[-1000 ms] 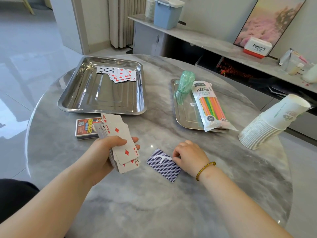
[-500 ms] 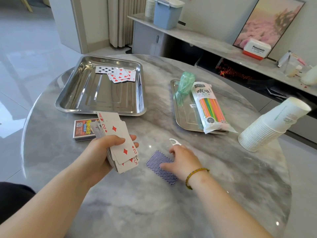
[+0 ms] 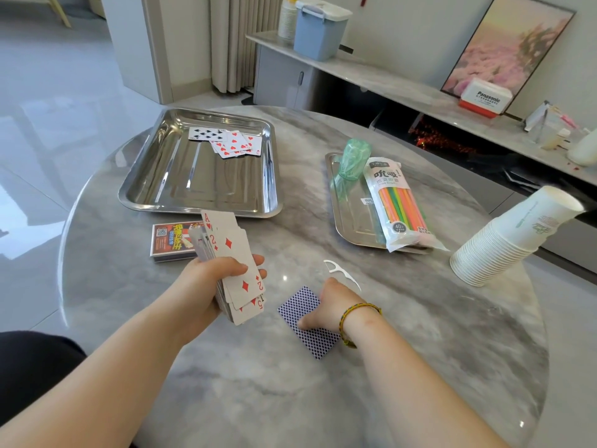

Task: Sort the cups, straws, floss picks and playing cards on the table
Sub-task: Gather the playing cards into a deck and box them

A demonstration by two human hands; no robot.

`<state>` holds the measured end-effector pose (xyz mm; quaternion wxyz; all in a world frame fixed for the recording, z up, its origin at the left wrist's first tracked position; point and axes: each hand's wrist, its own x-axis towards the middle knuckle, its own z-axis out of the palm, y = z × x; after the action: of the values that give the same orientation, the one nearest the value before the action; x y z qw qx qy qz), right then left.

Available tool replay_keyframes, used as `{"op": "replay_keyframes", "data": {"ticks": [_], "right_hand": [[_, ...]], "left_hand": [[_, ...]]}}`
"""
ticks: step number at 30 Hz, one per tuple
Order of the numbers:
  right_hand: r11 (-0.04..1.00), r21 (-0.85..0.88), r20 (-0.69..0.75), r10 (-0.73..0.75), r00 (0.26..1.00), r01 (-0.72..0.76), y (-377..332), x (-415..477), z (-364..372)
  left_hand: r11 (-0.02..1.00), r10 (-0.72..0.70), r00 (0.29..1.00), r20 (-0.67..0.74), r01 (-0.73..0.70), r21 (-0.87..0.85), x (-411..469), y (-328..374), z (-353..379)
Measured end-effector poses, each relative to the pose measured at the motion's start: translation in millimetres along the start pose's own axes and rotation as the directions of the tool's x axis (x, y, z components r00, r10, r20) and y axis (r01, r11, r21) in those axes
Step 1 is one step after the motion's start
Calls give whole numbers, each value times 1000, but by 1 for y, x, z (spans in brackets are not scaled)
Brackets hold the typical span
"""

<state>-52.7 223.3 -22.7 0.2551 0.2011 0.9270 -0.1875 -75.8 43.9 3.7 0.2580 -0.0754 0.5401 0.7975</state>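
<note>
Round table (image 3: 290, 399), seemingly marble, glossy tiled floor (image 3: 64, 92)

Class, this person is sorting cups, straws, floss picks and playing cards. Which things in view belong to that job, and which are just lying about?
Job: fanned cards, face-down card, left tray with sorted cards, floss pick, straw pack, right tray, cup stack.
Lying about: blue bin, Panasonic box, framed picture, all on the shelf.
</note>
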Motion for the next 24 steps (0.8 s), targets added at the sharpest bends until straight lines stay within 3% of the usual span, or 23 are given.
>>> {"op": "replay_keyframes", "data": {"ticks": [6,11,13,16,21,24], "right_hand": [[933,317,-124,-140,982,173,15,-10,2],[668,622,-471,-98,877,409,9,-22,6],[579,654,-521,-121,845,486,-1,-29,7],[492,672,-491,-265,830,554,-20,-37,12],[362,771,-329,-477,815,524,-24,-39,17],[354,782,-306,-498,812,512,-18,-39,17]], "left_hand": [[986,-37,999,14,35,164,2,-8,2],[944,-29,994,101,-6,331,-1,-18,7],[935,-33,981,189,-36,353,-3,-24,8],[912,-9,920,393,-154,381,-3,-33,7],[903,7,880,476,-210,375,10,-42,0],[912,-26,864,502,-186,367,7,-43,3]]}}
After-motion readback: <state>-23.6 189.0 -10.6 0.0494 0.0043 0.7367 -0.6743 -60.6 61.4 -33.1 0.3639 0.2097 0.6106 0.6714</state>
